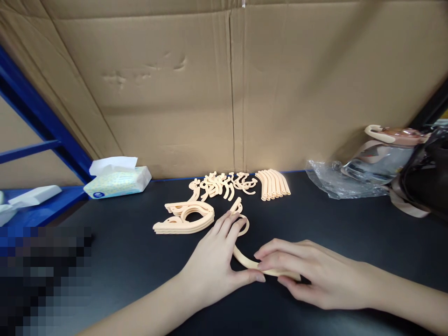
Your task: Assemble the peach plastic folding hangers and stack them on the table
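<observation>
A peach plastic folding hanger [243, 257] lies at an angle on the black table in front of me, its ring-shaped hook part showing beyond my fingers. My left hand [217, 254] presses over its upper part, fingers on top and thumb along the near side of the curved arm. With my right hand [304, 270] I grip the arm's lower right end between fingers and thumb. Part of the hanger is hidden under both hands. Just left of my left hand lies a stack of folded hangers [184, 228].
Behind my hands are a pile of small hook pieces [217, 184] and a row of curved arm pieces [273, 184]. A tissue pack [119, 182] lies back left. A clear plastic bag [364, 186] and a drinking bottle [385, 158] are at right. A cardboard wall [168, 102] closes the back.
</observation>
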Tool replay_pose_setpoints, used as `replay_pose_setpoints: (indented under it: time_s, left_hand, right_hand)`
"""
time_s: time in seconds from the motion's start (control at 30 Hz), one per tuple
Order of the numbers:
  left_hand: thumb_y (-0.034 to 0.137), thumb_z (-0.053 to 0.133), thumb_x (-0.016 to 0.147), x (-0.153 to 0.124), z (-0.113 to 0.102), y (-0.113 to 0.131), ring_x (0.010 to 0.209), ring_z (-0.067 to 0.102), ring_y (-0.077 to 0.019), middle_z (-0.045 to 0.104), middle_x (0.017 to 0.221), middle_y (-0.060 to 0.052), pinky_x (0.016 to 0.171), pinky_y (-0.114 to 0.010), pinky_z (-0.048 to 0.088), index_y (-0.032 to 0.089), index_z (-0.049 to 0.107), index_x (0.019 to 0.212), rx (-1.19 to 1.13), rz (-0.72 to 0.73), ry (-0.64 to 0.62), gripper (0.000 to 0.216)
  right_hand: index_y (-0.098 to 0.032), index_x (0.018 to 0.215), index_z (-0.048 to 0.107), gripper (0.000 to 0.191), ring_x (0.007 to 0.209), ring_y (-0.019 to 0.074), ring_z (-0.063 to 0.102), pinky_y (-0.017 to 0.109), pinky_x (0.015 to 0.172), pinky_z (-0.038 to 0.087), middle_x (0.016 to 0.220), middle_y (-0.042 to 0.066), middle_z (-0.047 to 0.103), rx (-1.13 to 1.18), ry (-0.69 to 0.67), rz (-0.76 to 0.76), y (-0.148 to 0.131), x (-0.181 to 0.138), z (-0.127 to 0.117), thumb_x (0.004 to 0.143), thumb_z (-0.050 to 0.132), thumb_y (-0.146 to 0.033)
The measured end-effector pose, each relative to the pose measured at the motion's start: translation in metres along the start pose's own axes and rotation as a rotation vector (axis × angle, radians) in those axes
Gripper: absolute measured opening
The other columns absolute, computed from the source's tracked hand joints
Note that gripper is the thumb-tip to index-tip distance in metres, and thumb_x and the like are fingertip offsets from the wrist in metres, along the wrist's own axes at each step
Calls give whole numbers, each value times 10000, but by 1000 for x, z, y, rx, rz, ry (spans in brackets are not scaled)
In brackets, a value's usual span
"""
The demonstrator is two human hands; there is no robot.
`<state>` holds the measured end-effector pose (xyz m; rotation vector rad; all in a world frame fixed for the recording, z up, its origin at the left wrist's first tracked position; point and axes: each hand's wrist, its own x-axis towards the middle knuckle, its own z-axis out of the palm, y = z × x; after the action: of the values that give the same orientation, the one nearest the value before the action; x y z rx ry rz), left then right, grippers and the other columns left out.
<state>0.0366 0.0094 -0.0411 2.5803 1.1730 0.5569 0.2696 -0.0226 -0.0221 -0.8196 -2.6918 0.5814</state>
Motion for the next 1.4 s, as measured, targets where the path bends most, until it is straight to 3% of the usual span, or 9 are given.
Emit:
replay_pose_setpoints:
  time_s: [0.3,0.5,0.6,0.73,1.03,1.17,1.27,1.4]
  left_hand:
    - [503,684,739,0,-4,5,1287,404,-294,423,1400,-104,1029,-477,403,245,381,1328,-77,22,-3,711]
    - [408,689,763,0,-10,9,1250,447,-270,486,1344,-83,1015,-433,424,251,394,1301,-53,127,-21,634]
    - [164,536,818,0,-12,7,1249,445,-232,492,1339,-66,1022,-393,421,228,401,1285,-24,205,-42,490]
    - [-35,334,766,0,-8,1,1207,482,-187,489,1336,-35,1008,-369,437,252,401,1288,-20,207,-7,600]
    - [-9,387,792,1,-11,3,1186,488,-199,482,1318,-43,998,-358,444,254,406,1264,0,248,-23,541]
    - [3,432,756,1,-12,6,1233,437,-207,471,1323,-41,1034,-375,409,256,404,1261,8,250,-4,566]
    - [32,478,741,1,-11,7,1258,403,-215,461,1332,-36,1066,-393,374,258,390,1277,1,254,-2,588]
    - [-35,410,710,1,-10,5,1287,363,-194,453,1343,-35,1083,-372,357,235,374,1287,43,250,-6,637]
  right_hand:
    - [-234,1213,505,430,1047,129,558,252,931,449,1185,37,558,-98,93,-46,8,1,1,838,438,-33]
    - [-209,1220,502,376,1137,160,504,302,991,431,1192,53,561,-192,137,-37,16,3,2,868,473,-79]
    - [-218,1224,503,368,1146,166,503,317,995,434,1202,53,552,-222,135,-17,19,4,1,880,469,-94]
    - [-230,1223,509,380,1132,156,526,300,977,458,1228,47,537,-225,146,3,20,4,0,879,447,-81]
    - [-248,1243,481,347,1190,206,493,392,977,464,1267,63,522,-302,270,77,33,5,-1,910,447,-157]
    - [-228,1167,513,262,1049,230,562,437,898,486,1099,64,595,-318,313,205,42,5,-3,905,514,-230]
    - [-213,1095,532,186,949,226,586,489,926,443,942,41,628,-315,324,256,45,5,-2,916,517,-260]
    - [-212,1074,532,175,924,197,594,490,969,400,992,36,638,-293,324,230,41,6,0,954,409,-185]
